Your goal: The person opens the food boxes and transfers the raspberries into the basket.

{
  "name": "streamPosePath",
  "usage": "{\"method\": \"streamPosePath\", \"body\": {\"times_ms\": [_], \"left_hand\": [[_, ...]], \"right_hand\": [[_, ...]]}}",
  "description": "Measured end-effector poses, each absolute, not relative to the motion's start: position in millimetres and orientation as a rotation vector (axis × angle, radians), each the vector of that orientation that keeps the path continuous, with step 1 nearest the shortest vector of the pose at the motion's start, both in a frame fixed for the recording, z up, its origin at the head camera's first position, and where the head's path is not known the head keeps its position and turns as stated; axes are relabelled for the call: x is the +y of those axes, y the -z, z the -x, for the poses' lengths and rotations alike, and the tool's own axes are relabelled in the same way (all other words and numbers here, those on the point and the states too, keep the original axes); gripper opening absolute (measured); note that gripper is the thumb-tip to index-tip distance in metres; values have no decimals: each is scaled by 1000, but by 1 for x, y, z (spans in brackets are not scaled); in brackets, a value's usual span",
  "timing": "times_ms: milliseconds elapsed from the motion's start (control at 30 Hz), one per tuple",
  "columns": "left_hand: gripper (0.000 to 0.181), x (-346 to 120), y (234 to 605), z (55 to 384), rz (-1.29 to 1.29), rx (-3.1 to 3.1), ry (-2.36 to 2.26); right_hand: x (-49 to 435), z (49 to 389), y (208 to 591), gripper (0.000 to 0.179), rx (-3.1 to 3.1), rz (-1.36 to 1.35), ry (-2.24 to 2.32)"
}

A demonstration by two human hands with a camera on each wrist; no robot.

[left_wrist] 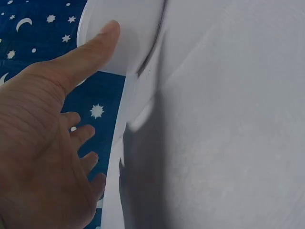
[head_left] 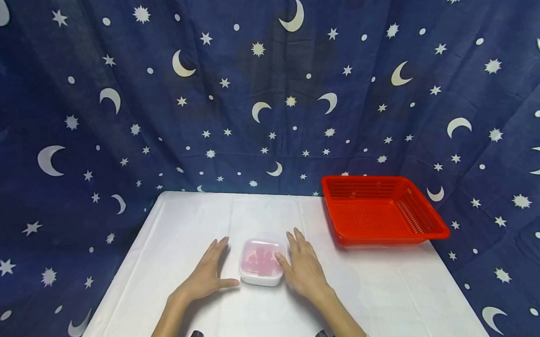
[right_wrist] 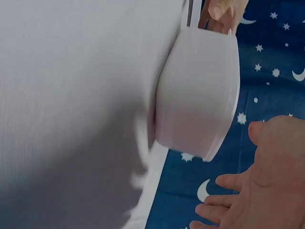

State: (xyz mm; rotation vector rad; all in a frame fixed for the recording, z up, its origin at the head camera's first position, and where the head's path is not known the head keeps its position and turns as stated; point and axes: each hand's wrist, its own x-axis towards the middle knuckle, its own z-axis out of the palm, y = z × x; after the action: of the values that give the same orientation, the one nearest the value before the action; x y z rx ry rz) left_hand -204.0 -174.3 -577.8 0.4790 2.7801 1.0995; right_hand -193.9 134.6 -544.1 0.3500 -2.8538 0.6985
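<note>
A small square white food container point(head_left: 260, 262) with a clear lid sits on the table, and something pink and flower-shaped shows through its top. To its left, the left hand point(head_left: 205, 276) is held with fingers extended and the thumb reaching toward the container's near corner. In the left wrist view that thumb overlaps the container's white side point(left_wrist: 138, 33). The right hand point(head_left: 305, 271) is at the right side, fingers straight, its thumb tip overlapping the lid's edge in the head view. From the right wrist, a gap shows between this hand point(right_wrist: 271, 181) and the container point(right_wrist: 198, 90).
A red plastic basket point(head_left: 376, 229) with perforated walls stands at the table's back right, its right end reaching past the edge. White cloth covers the table point(head_left: 370, 295). Behind hangs a dark blue curtain point(head_left: 231, 105) printed with moons and stars.
</note>
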Motion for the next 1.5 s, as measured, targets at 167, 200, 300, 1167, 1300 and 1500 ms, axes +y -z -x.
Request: {"method": "streamPosePath", "body": {"times_ms": [167,200,300,1167,1300,1500], "left_hand": [[134,-167,583,208,-464,2691,-1228],[135,-166,584,209,-468,2679,-1247],[138,-160,589,212,-495,2651,-1296],[139,-140,602,220,-662,2477,-1490],[138,-138,602,221,-656,2486,-1489],[136,-138,603,222,-668,2484,-1525]], "right_hand": [[125,192,547,76,-2831,-411,-649],[123,191,548,77,-2828,-432,-631],[115,190,550,81,-2825,-505,-577],[59,196,555,91,-2780,-799,-462],[60,200,556,91,-2742,-813,-433],[62,207,555,90,-2713,-841,-403]]}}
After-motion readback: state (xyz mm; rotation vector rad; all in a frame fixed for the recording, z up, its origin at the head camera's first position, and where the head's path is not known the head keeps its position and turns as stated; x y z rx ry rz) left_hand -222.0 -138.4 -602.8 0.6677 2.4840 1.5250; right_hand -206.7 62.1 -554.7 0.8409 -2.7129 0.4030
